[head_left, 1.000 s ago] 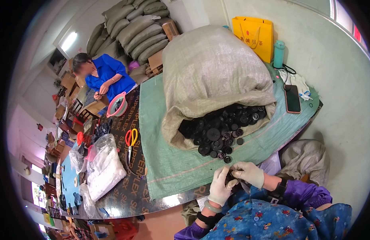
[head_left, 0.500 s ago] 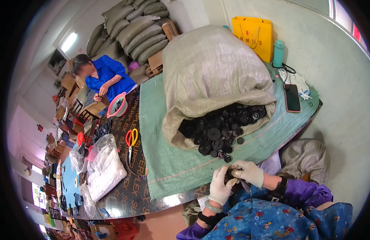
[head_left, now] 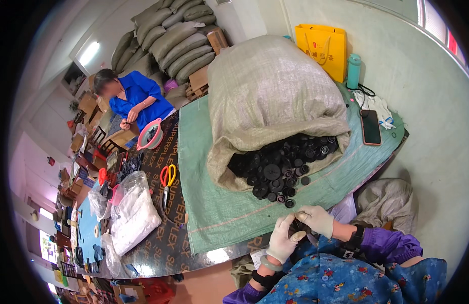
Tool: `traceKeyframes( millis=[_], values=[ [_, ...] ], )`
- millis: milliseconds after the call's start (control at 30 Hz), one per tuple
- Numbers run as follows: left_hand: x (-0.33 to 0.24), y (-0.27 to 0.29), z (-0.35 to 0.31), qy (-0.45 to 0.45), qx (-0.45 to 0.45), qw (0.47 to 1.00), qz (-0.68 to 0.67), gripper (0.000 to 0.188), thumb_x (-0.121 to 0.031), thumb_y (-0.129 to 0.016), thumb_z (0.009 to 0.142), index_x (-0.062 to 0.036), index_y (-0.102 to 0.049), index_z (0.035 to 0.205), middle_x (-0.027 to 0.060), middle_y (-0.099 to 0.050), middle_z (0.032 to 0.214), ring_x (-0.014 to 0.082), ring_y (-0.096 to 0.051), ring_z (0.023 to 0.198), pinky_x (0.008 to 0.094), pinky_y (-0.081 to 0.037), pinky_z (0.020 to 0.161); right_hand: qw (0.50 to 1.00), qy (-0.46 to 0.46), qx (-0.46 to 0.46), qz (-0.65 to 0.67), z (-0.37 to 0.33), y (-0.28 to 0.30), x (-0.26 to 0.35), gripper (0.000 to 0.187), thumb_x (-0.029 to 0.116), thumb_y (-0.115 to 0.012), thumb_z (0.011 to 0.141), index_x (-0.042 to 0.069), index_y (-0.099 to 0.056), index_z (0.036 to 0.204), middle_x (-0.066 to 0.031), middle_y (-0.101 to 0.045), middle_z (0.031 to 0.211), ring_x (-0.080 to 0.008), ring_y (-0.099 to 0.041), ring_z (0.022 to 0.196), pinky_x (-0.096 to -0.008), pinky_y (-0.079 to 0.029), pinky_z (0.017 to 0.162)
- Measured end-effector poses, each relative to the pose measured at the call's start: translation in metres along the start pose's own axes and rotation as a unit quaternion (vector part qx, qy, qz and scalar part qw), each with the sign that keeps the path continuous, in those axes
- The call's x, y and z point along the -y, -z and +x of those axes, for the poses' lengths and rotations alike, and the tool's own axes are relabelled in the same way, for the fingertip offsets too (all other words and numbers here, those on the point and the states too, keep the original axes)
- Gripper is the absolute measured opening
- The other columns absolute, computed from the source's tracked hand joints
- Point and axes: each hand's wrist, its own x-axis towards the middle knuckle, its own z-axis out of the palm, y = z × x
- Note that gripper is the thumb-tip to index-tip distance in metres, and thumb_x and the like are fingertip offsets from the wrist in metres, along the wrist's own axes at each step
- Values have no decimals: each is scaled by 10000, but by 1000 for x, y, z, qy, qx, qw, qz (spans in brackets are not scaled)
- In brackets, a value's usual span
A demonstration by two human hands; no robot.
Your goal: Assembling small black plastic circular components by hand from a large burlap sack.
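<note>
Black small part (head_left: 299,225) mostly hidden between gloved left hand (head_left: 282,238) and right hand (head_left: 316,219).

Being hidden between the gloved left hand (head_left: 282,239) and gloved right hand (head_left: 316,220): a small dark part (head_left: 297,226), shape too small to tell.

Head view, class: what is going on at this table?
A person in white gloves holds a small black part between the left hand and right hand at the table's near edge. An open sack spills black round parts onto a green sheet. Farther along the table, another person sits working.
</note>
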Motion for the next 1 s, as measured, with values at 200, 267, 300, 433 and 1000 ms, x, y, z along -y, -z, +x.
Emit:
traceKeyframes(
  millis=[200,267,300,433,1000],
  values=[
    [-5,12,-5,327,5,753,-571,586,-340,-672,868,-15,-429,1291,64,-587,981,108,-562,732,237,-471,663,961,203,-34,-182,-3,-5,12,328,343,-483,941,110,-581,1150,-153,-599,1025,-337,-577,963,-399,-481,814],
    [3,8,-11,325,20,779,-537,630,-391,-679,845,-18,-426,1285,78,-574,1069,139,-572,835,251,-483,689,957,208,-28,-201,1,-7,4,354,379,-474,944,109,-569,1152,-150,-592,1042,-335,-576,961,-391,-479,815],
    [9,3,-11,262,4,877,-402,630,-388,-682,843,-20,-426,1285,77,-576,1067,140,-573,844,250,-481,686,983,114,4,-143,1,-8,5,367,394,-468,944,114,-553,1165,-151,-586,1052,-339,-575,965,-397,-479,816],
    [6,-3,-10,264,-14,858,-440,662,-391,-712,814,-22,-420,1280,75,-576,1055,152,-579,865,256,-478,706,995,54,9,-89,1,0,16,406,442,-456,947,95,-560,1130,-159,-612,1003,-326,-611,909,-386,-487,777],
    [31,18,-3,268,-25,921,-281,287,-17,-563,873,-5,-449,1137,68,-552,983,185,-558,910,298,-470,752,963,111,-83,-231,26,-11,5,247,286,-588,870,109,-613,1040,-118,-602,992,-337,-612,881,-420,-504,742]
  ],
)
